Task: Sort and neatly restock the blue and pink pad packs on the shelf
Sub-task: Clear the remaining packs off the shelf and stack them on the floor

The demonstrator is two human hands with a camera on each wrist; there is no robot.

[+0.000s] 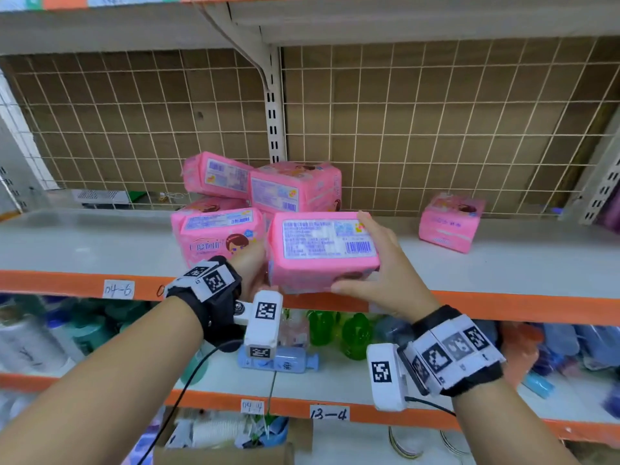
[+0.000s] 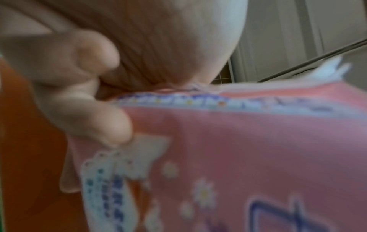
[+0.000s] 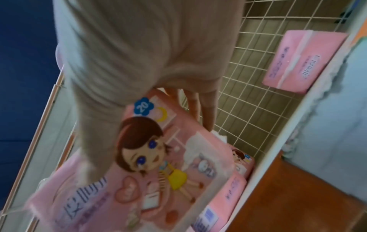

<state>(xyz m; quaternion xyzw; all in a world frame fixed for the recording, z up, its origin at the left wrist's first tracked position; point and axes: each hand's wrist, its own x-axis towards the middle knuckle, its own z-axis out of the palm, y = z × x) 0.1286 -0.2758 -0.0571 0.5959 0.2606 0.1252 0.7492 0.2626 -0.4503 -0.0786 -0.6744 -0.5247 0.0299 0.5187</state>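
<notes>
I hold a pink pad pack (image 1: 322, 250) between both hands, just above the shelf's front edge, with its barcode label facing up. My left hand (image 1: 251, 265) grips its left end; the left wrist view shows blurred fingers (image 2: 89, 119) curled onto the pack (image 2: 248, 157). My right hand (image 1: 382, 260) grips the right end, thumb at the near edge and fingers (image 3: 207, 113) over the far edge. The pack's cartoon-girl face (image 3: 151, 164) shows from below. Behind it lies an untidy pile of pink packs (image 1: 295, 187). One more pink pack (image 1: 449, 223) stands alone at the right. No blue pack is in view.
The grey shelf (image 1: 84, 243) has an orange front strip and a wire grid back (image 1: 436, 129) with an upright post (image 1: 275, 122) at its middle. On the lower shelf stand green bottles (image 1: 355, 333) and other bottles. A cardboard box (image 1: 231, 441) sits below.
</notes>
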